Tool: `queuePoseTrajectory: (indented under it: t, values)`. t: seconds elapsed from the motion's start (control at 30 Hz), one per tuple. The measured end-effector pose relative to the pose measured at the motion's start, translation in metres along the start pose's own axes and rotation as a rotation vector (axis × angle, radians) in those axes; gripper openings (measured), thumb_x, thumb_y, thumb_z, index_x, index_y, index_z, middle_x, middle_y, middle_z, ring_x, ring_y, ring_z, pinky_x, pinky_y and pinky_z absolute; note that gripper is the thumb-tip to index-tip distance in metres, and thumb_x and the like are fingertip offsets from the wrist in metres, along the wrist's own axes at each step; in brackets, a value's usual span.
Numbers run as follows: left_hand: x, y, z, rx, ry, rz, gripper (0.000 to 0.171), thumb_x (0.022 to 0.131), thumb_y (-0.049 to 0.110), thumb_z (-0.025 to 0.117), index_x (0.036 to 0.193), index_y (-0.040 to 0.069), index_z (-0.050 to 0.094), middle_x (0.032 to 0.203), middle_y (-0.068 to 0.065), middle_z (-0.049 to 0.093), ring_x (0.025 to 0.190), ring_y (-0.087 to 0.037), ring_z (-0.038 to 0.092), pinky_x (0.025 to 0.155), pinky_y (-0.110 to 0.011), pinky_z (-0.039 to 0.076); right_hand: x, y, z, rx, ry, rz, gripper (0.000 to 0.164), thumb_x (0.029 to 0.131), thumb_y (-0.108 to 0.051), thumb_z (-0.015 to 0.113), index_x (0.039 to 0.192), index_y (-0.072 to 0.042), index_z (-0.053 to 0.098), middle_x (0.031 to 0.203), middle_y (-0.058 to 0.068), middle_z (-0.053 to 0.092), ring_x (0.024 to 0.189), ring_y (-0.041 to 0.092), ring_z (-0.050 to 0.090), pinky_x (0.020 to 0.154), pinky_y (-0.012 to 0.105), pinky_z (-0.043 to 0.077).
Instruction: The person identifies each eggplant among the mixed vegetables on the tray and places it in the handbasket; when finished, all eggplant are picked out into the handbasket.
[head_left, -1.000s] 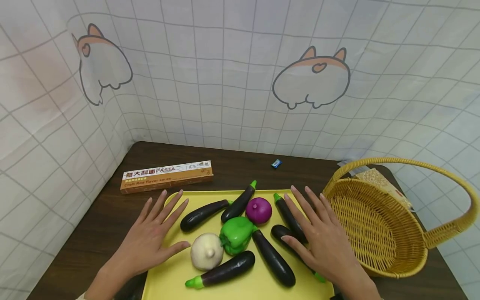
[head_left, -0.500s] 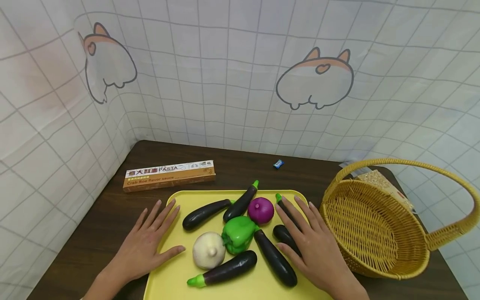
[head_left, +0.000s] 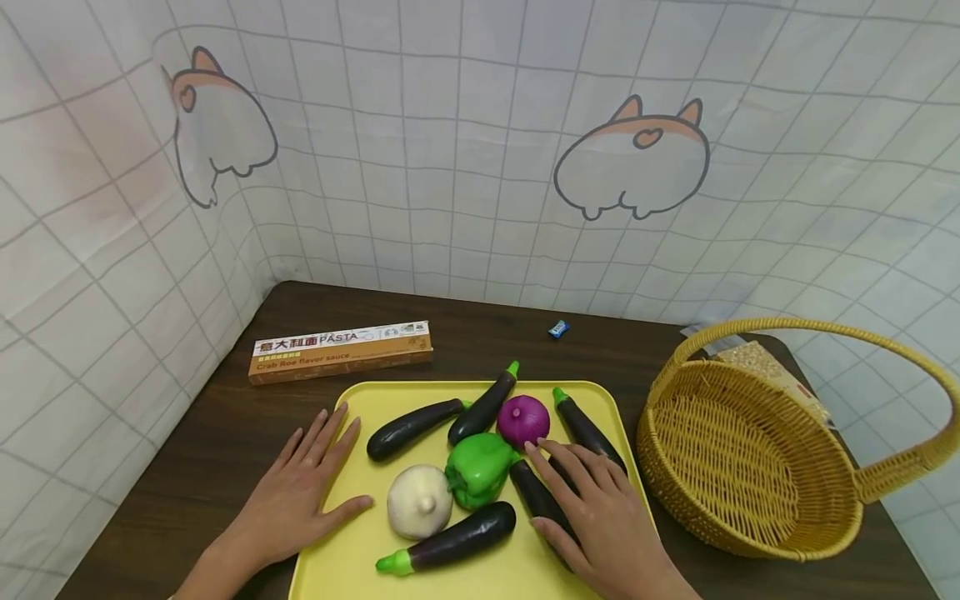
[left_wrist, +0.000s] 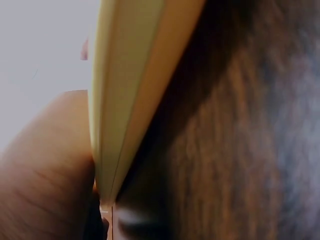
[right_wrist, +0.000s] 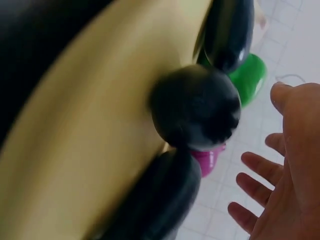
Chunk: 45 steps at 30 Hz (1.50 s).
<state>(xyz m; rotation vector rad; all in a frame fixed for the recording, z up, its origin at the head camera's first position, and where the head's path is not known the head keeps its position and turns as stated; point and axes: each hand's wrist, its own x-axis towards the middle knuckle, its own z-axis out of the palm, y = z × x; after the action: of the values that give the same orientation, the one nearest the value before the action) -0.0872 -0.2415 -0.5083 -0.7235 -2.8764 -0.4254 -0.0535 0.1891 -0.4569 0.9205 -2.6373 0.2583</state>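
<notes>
A yellow tray (head_left: 337, 579) holds several eggplants, a green bell pepper (head_left: 478, 471), a purple onion (head_left: 523, 421) and a whitish bulb (head_left: 418, 502), perhaps garlic. My left hand (head_left: 288, 496) lies at the tray's left rim, fingers straight and spread; it holds nothing. Over the tray's right part is my right hand (head_left: 603, 521), fingers spread, partly covering a slanting eggplant (head_left: 536, 492) and another behind it. The right wrist view shows a gap between this hand (right_wrist: 295, 165) and the nearest eggplant (right_wrist: 195, 107). One eggplant (head_left: 461, 537) lies in front of the bulb.
A yellow wicker basket (head_left: 652, 458) with a tall handle stands right of the tray. Behind it lies a packet (head_left: 765, 367). A pasta box (head_left: 341, 354) sits at the back left, and a small blue wrapped sweet (head_left: 558, 329) lies near the wall cloth.
My right hand has moved left over the tray, from the right-hand eggplants towards the slanting one. My left hand has come down slightly at the tray's left rim. The vegetables stay put.
</notes>
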Motion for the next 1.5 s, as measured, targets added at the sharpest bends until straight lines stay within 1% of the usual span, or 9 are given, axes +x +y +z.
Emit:
queuePoseTrajectory:
  t: [0.2,0.37,0.6,0.87,0.93,1.03,1.13,1.37,1.5]
  values:
    - [0.0,0.0,0.003,0.021,0.019,0.009,0.099,0.097,0.066,0.065,0.169,0.01,0.026,0.175,-0.015,0.014,0.157,-0.044,0.019,0.12,-0.063,0.022,-0.002,-0.003,0.006,-0.032,-0.078,0.009,0.077,0.101,-0.051,0.066,0.167,-0.021,0.038,0.161,0.003,0.044,0.138,0.026,0.048,0.106,0.053,0.044]
    - [0.0,0.001,0.003,0.025,0.018,0.001,0.099,0.097,0.066,0.065,0.169,0.01,0.027,0.175,-0.015,0.014,0.156,-0.044,0.019,0.119,-0.064,0.024,-0.003,-0.004,0.011,-0.035,-0.093,0.004,0.077,0.101,-0.054,0.066,0.166,-0.021,0.039,0.159,0.002,0.047,0.137,0.026,0.049,0.104,0.052,0.045]
    - [0.0,0.002,0.002,0.035,0.025,0.004,0.092,0.097,0.067,0.063,0.164,0.008,0.04,0.174,-0.016,0.019,0.155,-0.044,0.024,0.117,-0.067,0.026,-0.004,-0.007,0.018,-0.04,-0.133,0.016,0.084,0.1,-0.052,0.069,0.168,-0.018,0.033,0.156,0.002,0.051,0.133,0.024,0.052,0.105,0.048,0.046]
    - [-0.001,0.003,0.001,0.021,0.01,-0.014,0.092,0.098,0.068,0.061,0.165,0.009,0.038,0.174,-0.015,0.019,0.156,-0.043,0.021,0.118,-0.067,0.024,-0.004,-0.014,0.02,-0.035,-0.181,0.043,0.087,0.099,-0.05,0.071,0.168,-0.014,0.032,0.148,0.007,0.056,0.124,0.024,0.059,0.098,0.044,0.052]
    - [-0.001,0.004,0.001,0.02,0.011,-0.016,0.092,0.098,0.068,0.061,0.165,0.009,0.038,0.174,-0.015,0.02,0.156,-0.043,0.021,0.118,-0.067,0.024,-0.004,-0.015,0.019,-0.03,-0.184,0.054,0.084,0.099,-0.048,0.072,0.166,-0.01,0.037,0.147,0.009,0.056,0.12,0.025,0.061,0.094,0.043,0.055]
    - [0.0,0.005,0.0,0.024,0.014,-0.017,0.092,0.098,0.068,0.061,0.164,0.008,0.039,0.173,-0.015,0.021,0.156,-0.043,0.022,0.117,-0.067,0.024,-0.003,-0.017,0.018,-0.018,-0.188,0.079,0.077,0.1,-0.045,0.072,0.161,-0.007,0.044,0.144,0.011,0.057,0.116,0.025,0.062,0.082,0.041,0.059]
    - [0.0,0.005,0.0,0.026,0.014,-0.017,0.092,0.098,0.068,0.061,0.164,0.008,0.039,0.173,-0.015,0.02,0.156,-0.043,0.022,0.117,-0.067,0.025,-0.003,-0.019,0.017,-0.008,-0.216,0.099,0.073,0.1,-0.041,0.073,0.158,-0.003,0.048,0.139,0.012,0.059,0.116,0.025,0.06,0.072,0.038,0.059]
    - [0.0,0.005,0.0,0.022,0.021,-0.016,0.091,0.098,0.067,0.062,0.164,0.008,0.039,0.174,-0.015,0.017,0.156,-0.043,0.021,0.118,-0.066,0.024,-0.002,-0.021,0.019,0.033,-0.243,0.148,0.065,0.095,-0.025,0.069,0.153,-0.001,0.054,0.128,0.011,0.061,0.112,0.025,0.059,0.066,0.038,0.058]
    - [0.0,0.005,0.001,0.018,0.015,-0.018,0.091,0.099,0.067,0.062,0.165,0.009,0.038,0.175,-0.014,0.016,0.156,-0.043,0.02,0.118,-0.066,0.023,-0.001,-0.021,0.018,0.047,-0.256,0.173,0.065,0.09,-0.021,0.068,0.15,0.0,0.056,0.125,0.01,0.06,0.106,0.023,0.058,0.06,0.035,0.054]
